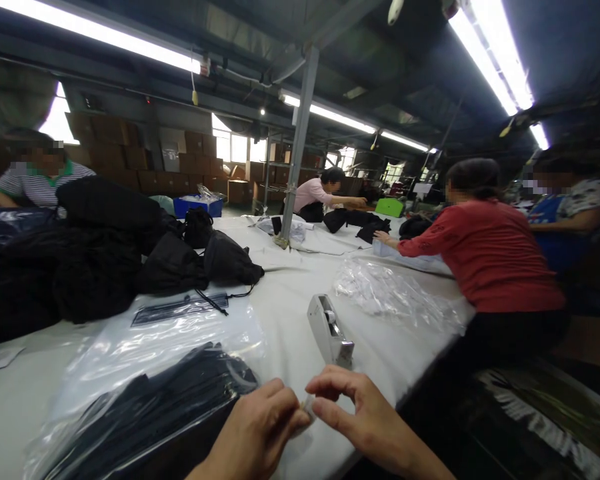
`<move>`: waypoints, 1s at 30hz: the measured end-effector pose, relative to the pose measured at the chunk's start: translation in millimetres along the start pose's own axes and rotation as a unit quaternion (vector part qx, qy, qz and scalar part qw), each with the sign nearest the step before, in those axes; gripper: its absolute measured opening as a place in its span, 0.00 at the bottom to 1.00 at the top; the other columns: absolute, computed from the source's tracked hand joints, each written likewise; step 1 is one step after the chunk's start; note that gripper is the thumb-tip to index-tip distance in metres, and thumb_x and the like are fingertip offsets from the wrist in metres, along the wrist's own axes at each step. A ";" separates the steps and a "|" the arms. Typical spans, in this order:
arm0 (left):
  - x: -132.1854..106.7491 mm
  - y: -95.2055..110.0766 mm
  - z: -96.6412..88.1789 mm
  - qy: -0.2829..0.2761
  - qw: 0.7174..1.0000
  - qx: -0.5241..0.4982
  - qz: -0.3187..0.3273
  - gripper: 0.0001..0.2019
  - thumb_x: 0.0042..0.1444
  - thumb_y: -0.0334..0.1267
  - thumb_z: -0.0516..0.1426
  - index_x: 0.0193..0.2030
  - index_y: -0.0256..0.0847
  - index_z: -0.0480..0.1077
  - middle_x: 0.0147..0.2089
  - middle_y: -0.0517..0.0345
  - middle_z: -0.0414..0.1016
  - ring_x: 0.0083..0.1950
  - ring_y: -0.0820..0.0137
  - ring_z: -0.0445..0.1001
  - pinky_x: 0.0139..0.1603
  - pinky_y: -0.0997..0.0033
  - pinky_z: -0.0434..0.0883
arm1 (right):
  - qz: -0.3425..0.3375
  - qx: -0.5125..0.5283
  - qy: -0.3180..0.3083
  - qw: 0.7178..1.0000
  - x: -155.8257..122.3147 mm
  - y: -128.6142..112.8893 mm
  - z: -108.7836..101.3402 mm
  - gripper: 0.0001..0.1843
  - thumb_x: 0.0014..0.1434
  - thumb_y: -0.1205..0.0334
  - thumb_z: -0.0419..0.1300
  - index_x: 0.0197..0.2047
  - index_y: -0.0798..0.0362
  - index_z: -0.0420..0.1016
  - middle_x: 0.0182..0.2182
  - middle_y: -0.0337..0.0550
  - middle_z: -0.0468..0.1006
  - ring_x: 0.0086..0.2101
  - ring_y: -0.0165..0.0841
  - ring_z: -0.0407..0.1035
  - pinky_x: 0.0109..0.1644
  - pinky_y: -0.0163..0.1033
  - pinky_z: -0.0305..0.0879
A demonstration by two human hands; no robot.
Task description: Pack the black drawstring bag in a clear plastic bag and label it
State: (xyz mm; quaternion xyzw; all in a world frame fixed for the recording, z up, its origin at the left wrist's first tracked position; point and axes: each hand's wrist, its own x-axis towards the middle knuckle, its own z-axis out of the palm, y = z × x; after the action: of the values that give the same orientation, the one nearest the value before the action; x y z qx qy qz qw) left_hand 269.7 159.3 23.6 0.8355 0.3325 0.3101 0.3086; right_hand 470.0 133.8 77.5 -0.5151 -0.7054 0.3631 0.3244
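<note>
With black fabric (165, 407) bagged in clear plastic (105, 360) and black drawstring pouches (230, 260) lying unbagged, a whitish scrap (307, 404) is pinched by the left hand (261, 427), the right hand (367, 413) being parted at the fingertips.

Bright, uneven feed on my end. Ceiling tubes (100, 32) and back windows (233, 145) clipped to white; roof (405, 60) and lower right sank into shadow. Plastic sleeve (105, 363) threw glare streaks, black bags (100, 267) lost fold detail. I got wide-lens stretch toward the edges, soft background. Small pale piece (307, 405) between left hand (263, 427) and right hand (367, 420) was too blurred to identify.
</note>
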 end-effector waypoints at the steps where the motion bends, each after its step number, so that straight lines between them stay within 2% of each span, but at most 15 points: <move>1: 3.7 2.0 -2.1 -0.018 1.000 0.019 -0.002 0.16 0.65 0.44 0.48 0.27 0.40 0.60 0.30 0.60 0.62 0.30 0.73 0.63 0.31 0.73 0.55 | -0.001 0.002 -0.006 1.000 2.3 1.2 -3.6 0.10 0.57 0.57 0.62 0.35 0.55 0.80 0.32 0.42 0.74 0.36 0.34 0.69 0.41 0.37 0.64; 4: 17.7 6.8 -9.2 -0.055 0.997 0.043 -0.029 0.18 0.63 0.45 0.51 0.23 0.39 0.58 0.27 0.62 0.60 0.27 0.75 0.59 0.28 0.72 0.51 | -0.010 0.008 0.002 1.000 8.6 4.5 -12.8 0.09 0.55 0.59 0.63 0.28 0.55 0.77 0.28 0.40 0.73 0.33 0.32 0.68 0.39 0.37 0.63; 7: 34.8 5.3 -19.0 -0.103 0.988 -0.043 -0.110 0.22 0.60 0.51 0.55 0.21 0.39 0.57 0.20 0.66 0.53 0.23 0.76 0.54 0.25 0.72 0.47 | -0.009 -0.001 0.031 0.999 13.5 8.5 -20.3 0.08 0.54 0.60 0.63 0.27 0.55 0.76 0.28 0.39 0.73 0.32 0.32 0.68 0.39 0.37 0.62; 9: 47.4 -0.6 -26.9 -0.165 0.964 -0.149 -0.145 0.21 0.56 0.53 0.58 0.23 0.39 0.61 0.19 0.68 0.53 0.23 0.77 0.53 0.23 0.74 0.47 | -0.002 -0.007 0.058 0.998 16.8 13.5 -24.2 0.08 0.55 0.59 0.63 0.27 0.54 0.76 0.28 0.38 0.73 0.33 0.32 0.68 0.39 0.37 0.62; 11: 60.6 -9.8 -33.9 -0.228 0.933 -0.234 -0.151 0.20 0.53 0.53 0.61 0.28 0.37 0.65 0.21 0.67 0.58 0.23 0.77 0.54 0.23 0.75 0.50 | 0.013 -0.005 0.083 0.996 20.8 21.0 -26.5 0.09 0.56 0.58 0.62 0.28 0.54 0.75 0.28 0.38 0.73 0.33 0.33 0.68 0.39 0.37 0.61; 13: 74.3 -21.0 -38.1 -0.268 0.912 -0.270 -0.157 0.22 0.52 0.56 0.61 0.28 0.37 0.65 0.22 0.67 0.60 0.22 0.78 0.54 0.23 0.76 0.51 | 0.031 0.001 0.099 0.995 25.4 30.8 -26.6 0.11 0.57 0.57 0.61 0.28 0.54 0.75 0.27 0.38 0.73 0.33 0.33 0.68 0.39 0.38 0.61; 15: 88.2 -32.3 -38.7 -0.282 0.910 -0.256 -0.164 0.24 0.52 0.59 0.60 0.27 0.38 0.64 0.20 0.67 0.59 0.21 0.78 0.53 0.21 0.76 0.49 | 0.032 0.000 0.121 0.992 30.3 42.1 -24.8 0.12 0.57 0.56 0.60 0.28 0.54 0.75 0.27 0.39 0.73 0.32 0.33 0.68 0.39 0.38 0.61; 18: 108.2 -48.8 -33.3 -0.283 0.918 -0.206 -0.186 0.26 0.51 0.63 0.58 0.25 0.38 0.63 0.18 0.68 0.56 0.19 0.78 0.50 0.19 0.75 0.46 | 0.001 -0.018 0.191 0.981 37.3 60.0 -22.5 0.14 0.59 0.54 0.59 0.27 0.54 0.74 0.28 0.39 0.72 0.32 0.33 0.68 0.40 0.38 0.61; 22: 132.2 -74.4 -17.4 -0.247 0.927 -0.174 -0.222 0.29 0.49 0.68 0.55 0.24 0.41 0.60 0.15 0.70 0.53 0.16 0.79 0.49 0.17 0.75 0.46 | -0.022 -0.010 0.286 0.958 45.0 82.7 -29.3 0.17 0.60 0.50 0.58 0.26 0.53 0.72 0.28 0.40 0.72 0.32 0.34 0.67 0.38 0.37 0.61; 25: 150.5 -97.6 -1.6 -0.199 0.934 -0.140 -0.260 0.27 0.52 0.66 0.54 0.23 0.41 0.59 0.14 0.70 0.54 0.14 0.78 0.50 0.15 0.76 0.46 | 0.042 0.075 0.291 0.953 50.3 95.4 -36.9 0.20 0.57 0.45 0.61 0.29 0.54 0.74 0.27 0.41 0.72 0.31 0.34 0.66 0.37 0.37 0.62; 28: 170.1 -118.7 14.7 -0.134 0.940 -0.096 -0.299 0.22 0.59 0.56 0.54 0.24 0.40 0.61 0.13 0.69 0.57 0.13 0.78 0.53 0.15 0.76 0.48 | 0.109 0.172 0.275 0.940 54.9 100.9 -36.9 0.23 0.53 0.41 0.64 0.30 0.57 0.76 0.25 0.40 0.72 0.29 0.33 0.64 0.36 0.36 0.60; 30: 181.6 -129.5 23.5 -0.105 0.938 -0.080 -0.321 0.19 0.63 0.51 0.53 0.27 0.38 0.64 0.15 0.69 0.59 0.14 0.78 0.56 0.16 0.77 0.53 | 0.129 0.207 0.273 0.930 57.1 100.9 -32.7 0.23 0.52 0.42 0.65 0.30 0.57 0.76 0.25 0.40 0.72 0.29 0.32 0.62 0.36 0.36 0.59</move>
State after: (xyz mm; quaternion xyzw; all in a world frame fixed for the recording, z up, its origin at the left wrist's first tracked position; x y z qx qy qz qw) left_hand 346.1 363.9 -27.5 0.6846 0.5228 0.1307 0.4909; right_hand 531.9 215.3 14.1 -0.6023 -0.4258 0.3854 0.5544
